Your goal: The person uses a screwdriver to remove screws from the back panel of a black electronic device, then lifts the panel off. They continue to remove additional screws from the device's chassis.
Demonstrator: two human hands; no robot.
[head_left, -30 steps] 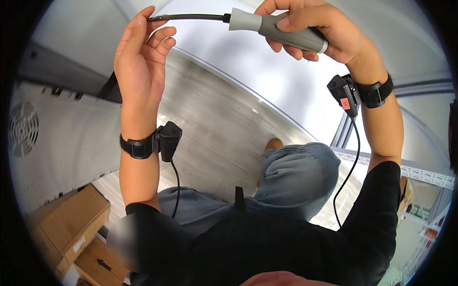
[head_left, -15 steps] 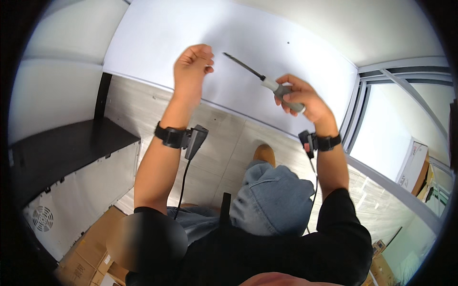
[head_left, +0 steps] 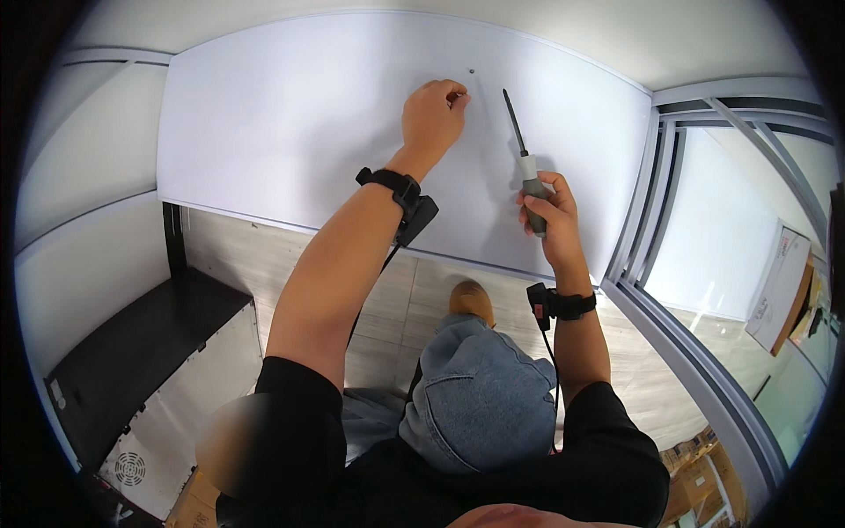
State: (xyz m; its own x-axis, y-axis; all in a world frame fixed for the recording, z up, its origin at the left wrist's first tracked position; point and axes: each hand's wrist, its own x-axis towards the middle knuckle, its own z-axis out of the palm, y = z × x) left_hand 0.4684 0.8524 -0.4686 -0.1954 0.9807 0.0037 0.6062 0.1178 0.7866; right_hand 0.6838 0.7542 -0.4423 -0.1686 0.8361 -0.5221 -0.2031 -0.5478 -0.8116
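Over the white tabletop (head_left: 264,132), my right hand (head_left: 562,216) is wrapped round the grey handle of a screwdriver (head_left: 528,167). Its dark shaft points away from me, tip up and slightly left. My left hand (head_left: 431,121) is closed to the left of the shaft, thumb and fingers pinched together. Whatever sits in that pinch is too small to make out. Just beyond those fingertips is a small dark round spot (head_left: 472,71) on the tabletop; I cannot tell whether it is a screw or a hole.
Grey metal framing (head_left: 647,211) runs along the right edge of the table, with a cardboard box (head_left: 779,290) past it. At lower left stands a black-topped cabinet (head_left: 150,343) with a vented white side. Both wrists carry strapped black devices with cables.
My left hand has moved right, toward the dark spot, its fingers curled. The screwdriver has swung more upright as my right hand shifted slightly nearer. The whole view has also shifted.
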